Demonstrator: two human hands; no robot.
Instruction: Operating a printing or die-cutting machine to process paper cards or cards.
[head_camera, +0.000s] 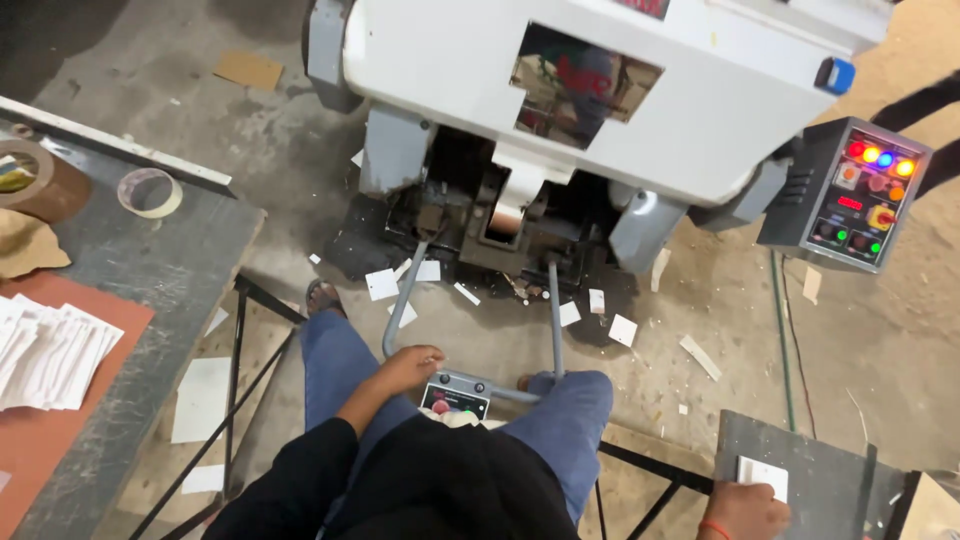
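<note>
left hand (408, 366) is resting on the grey handle bar (470, 383), fingers curled loosely over it, just beside the small control box (455, 401). right hand (745, 510) is pressing flat on one white card (763, 476) lying on the dark side table (810, 470). the bar's crosspiece is running left to right across the knees; its two side rails are pointing away into the white machine (600, 90). one control panel (848, 195) is showing four lit lamps. two tape rolls (150, 192) are lying on the left bench (170, 270).
</note>
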